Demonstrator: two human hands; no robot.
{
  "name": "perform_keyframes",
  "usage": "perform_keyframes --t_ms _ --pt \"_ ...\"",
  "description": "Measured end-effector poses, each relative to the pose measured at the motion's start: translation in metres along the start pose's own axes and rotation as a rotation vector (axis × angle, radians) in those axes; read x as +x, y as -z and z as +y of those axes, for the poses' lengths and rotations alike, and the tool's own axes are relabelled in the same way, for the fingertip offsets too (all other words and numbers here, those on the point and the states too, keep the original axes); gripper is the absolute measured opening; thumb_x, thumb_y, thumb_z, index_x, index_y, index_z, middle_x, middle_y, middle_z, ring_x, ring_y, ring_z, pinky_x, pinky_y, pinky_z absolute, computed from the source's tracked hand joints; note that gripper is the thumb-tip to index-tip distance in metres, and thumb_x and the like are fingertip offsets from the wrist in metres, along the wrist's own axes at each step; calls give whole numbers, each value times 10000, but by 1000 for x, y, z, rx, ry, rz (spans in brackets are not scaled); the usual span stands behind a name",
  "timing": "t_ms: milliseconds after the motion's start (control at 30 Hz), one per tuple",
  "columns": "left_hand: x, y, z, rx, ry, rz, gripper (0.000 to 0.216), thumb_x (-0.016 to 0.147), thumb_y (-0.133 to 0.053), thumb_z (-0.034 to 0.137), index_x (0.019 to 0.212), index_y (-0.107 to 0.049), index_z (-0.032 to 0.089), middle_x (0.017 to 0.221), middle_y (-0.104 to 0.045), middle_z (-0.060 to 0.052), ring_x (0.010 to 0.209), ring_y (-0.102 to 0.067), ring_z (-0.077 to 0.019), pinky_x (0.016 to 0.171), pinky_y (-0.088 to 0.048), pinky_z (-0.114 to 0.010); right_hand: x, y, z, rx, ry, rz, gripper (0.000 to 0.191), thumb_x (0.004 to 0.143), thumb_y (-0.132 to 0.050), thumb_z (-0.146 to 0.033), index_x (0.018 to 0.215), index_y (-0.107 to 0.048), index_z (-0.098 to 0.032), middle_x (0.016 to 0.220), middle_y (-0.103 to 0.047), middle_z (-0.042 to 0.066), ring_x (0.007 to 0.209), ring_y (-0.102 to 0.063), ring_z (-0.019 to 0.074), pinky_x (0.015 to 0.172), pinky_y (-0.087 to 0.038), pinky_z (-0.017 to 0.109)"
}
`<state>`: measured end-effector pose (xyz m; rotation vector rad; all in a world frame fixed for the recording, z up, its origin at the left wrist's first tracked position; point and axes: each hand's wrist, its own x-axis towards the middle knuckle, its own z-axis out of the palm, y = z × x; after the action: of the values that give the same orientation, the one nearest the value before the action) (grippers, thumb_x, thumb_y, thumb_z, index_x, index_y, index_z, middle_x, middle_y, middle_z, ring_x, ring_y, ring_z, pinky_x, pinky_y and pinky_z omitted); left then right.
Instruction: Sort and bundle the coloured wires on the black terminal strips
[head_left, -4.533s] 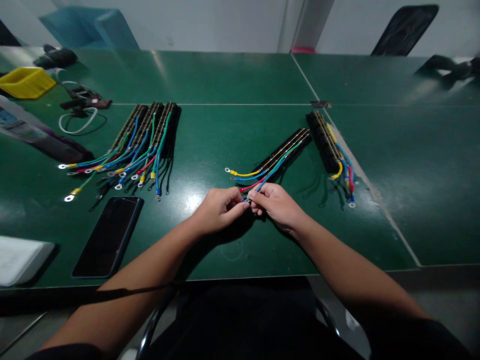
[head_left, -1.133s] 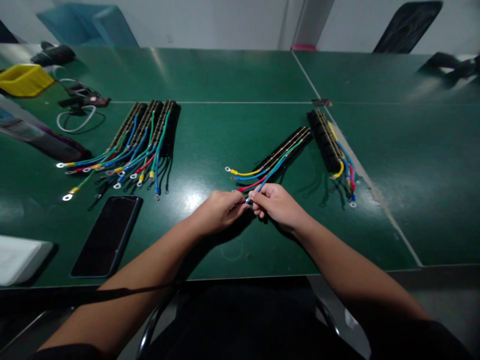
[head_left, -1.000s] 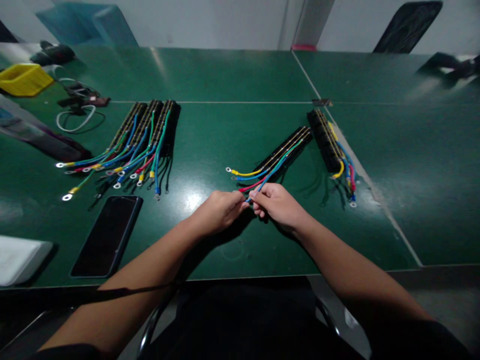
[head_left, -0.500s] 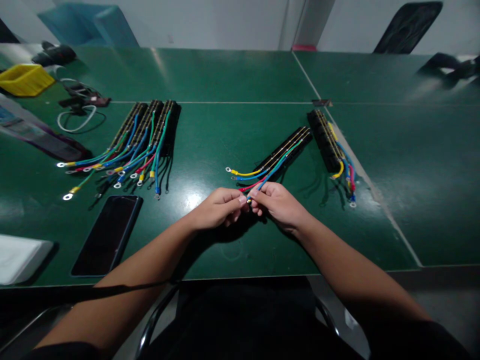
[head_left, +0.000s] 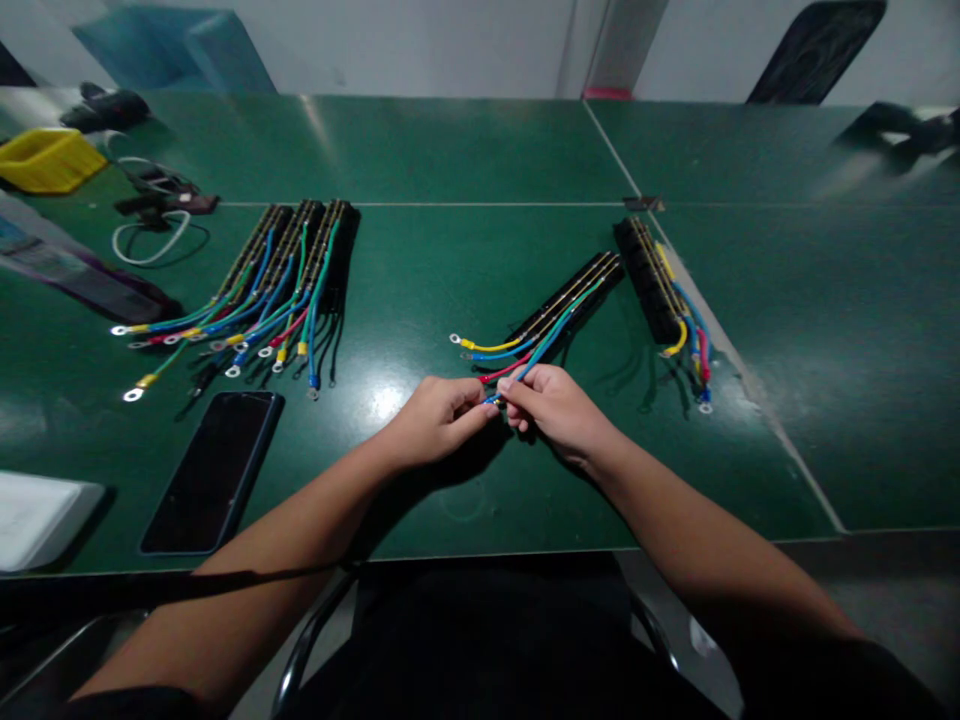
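Observation:
My left hand point(head_left: 439, 420) and my right hand point(head_left: 551, 410) meet fingertip to fingertip at the table's front middle. Both pinch the near end of a blue wire point(head_left: 536, 357) that runs back to a long black terminal strip point(head_left: 574, 295). That strip lies at an angle and also carries yellow, red and green wires with ring lugs point(head_left: 454, 339). The wire's tip is hidden between my fingers.
Several wired strips point(head_left: 300, 255) lie at the left, another strip point(head_left: 649, 280) at the right by the table seam. A black phone point(head_left: 214, 470) lies front left, a white pad point(head_left: 37, 515) beyond it. A yellow bin point(head_left: 45, 160) and cables point(head_left: 154, 215) sit far left.
Almost nothing has moved. My fingers shift slightly on the blue wire's end, the left hand's fingers closing in and drawing back a little.

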<state>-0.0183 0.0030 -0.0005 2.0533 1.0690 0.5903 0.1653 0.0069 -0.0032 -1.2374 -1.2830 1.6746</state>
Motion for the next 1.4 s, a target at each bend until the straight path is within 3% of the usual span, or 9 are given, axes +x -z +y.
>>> perform_keyframes --t_ms 100,267,367,433,667,1000,1233,1400 --pt "0 0 1 63 -31 29 318 891 -507 361 669 -547 136 511 -391 57 470 -336 -58 452 -219 -189 0 -1 0 -6 14 1 241 811 -635 -369 762 -575 -141 562 -547 -20 474 -508 71 420 -381 165" --pt "0 0 1 -314 147 -84 312 889 -517 417 732 -526 147 556 -523 39 444 -449 -59 427 -322 -165 0 -2 -1 19 45 -9 241 795 -650 -368 769 -570 -143 594 -570 -12 491 -517 75 442 -401 178" --pt "1 2 0 -423 212 -93 308 850 -577 419 718 -495 154 556 -530 44 407 -438 -49 392 -321 -157 0 -2 -1 12 52 -14 242 798 -644 -370 778 -577 -139 606 -578 -6 499 -516 76 446 -398 182" --pt "1 2 0 -379 202 -69 292 851 -574 402 717 -485 158 539 -513 52 409 -433 -50 392 -305 -156 1 -2 0 -11 36 -3 249 804 -634 -375 763 -571 -138 595 -570 -6 490 -510 76 432 -384 180" --pt "-2 -3 2 115 -22 116 216 843 -575 322 724 -566 142 536 -487 48 475 -402 -61 471 -286 -181 2 1 5 -48 23 2 247 832 -600 -379 758 -565 -147 550 -539 -24 441 -474 66 392 -350 170" --pt "0 -2 1 -33 16 65 267 855 -557 342 681 -508 146 526 -436 63 480 -374 -56 466 -264 -175 1 1 3 -55 15 21 283 816 -620 -412 762 -565 -141 548 -542 -22 444 -482 67 397 -353 165" --pt "-2 -8 0 178 -169 189 160 839 -566 261 731 -567 142 529 -481 57 474 -408 -60 499 -285 -193 1 1 4 -24 13 8 255 807 -636 -389 780 -578 -142 538 -537 -33 449 -481 63 401 -353 157" --pt "-2 -6 3 65 -71 140 247 869 -538 313 696 -561 138 509 -475 54 464 -401 -60 482 -278 -187 1 0 1 -24 0 17 291 789 -651 -413 758 -570 -135 549 -543 -24 460 -486 65 409 -356 161"
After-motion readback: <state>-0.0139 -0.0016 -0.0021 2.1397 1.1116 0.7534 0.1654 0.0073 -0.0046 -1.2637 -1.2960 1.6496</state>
